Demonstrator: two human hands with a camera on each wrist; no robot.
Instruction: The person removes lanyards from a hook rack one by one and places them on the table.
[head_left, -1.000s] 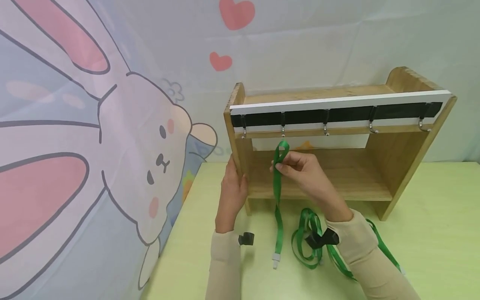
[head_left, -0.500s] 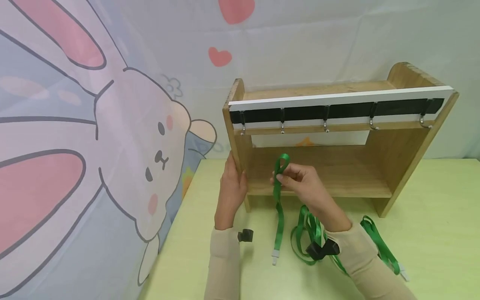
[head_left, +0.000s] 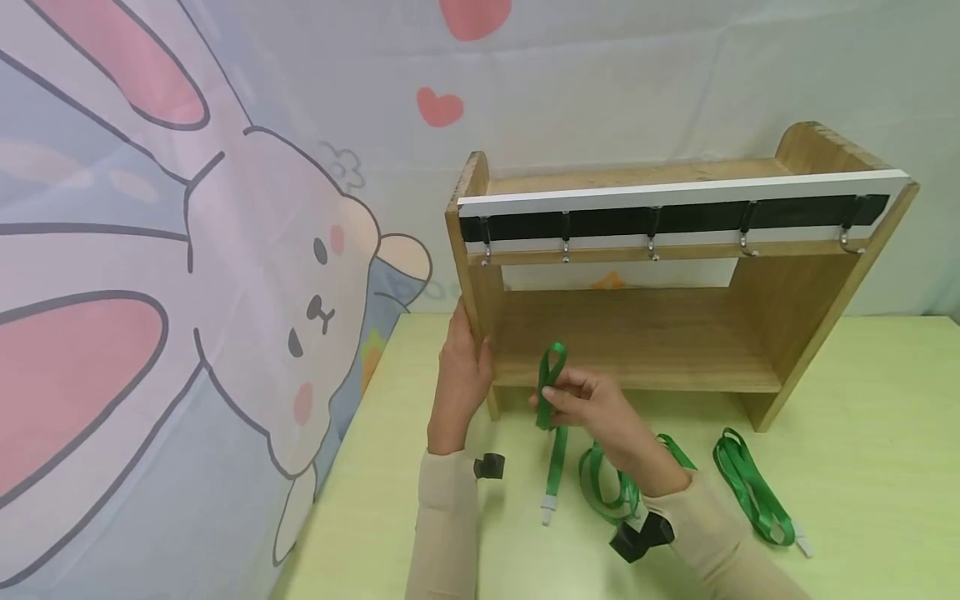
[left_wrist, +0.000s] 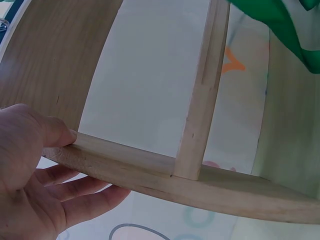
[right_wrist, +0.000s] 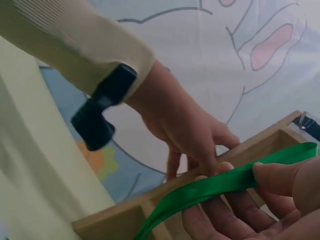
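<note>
My right hand (head_left: 603, 417) pinches a green lanyard (head_left: 556, 462) between thumb and fingers, just below a small loop at its top. The strap hangs in front of the wooden shelf (head_left: 637, 333), ending in a pale clip (head_left: 548, 507) low over the table. In the right wrist view, the lanyard (right_wrist: 215, 187) crosses the fingers under the thumb. My left hand (head_left: 460, 383) holds the shelf's left side panel; the left wrist view has the thumb on the panel's inner side and the other fingers (left_wrist: 90, 192) on its outer side.
Several metal hooks (head_left: 652, 247) line a black strip along the shelf's upper front. A loosely coiled green lanyard (head_left: 592, 487) lies under the right forearm, partly hidden. Farther right is a folded green lanyard (head_left: 752, 492). A rabbit-printed cloth (head_left: 255, 250) hangs at the left.
My right hand has lowered the lanyard from just under the second hook from the left toward the table. The left hand still holds the panel.
</note>
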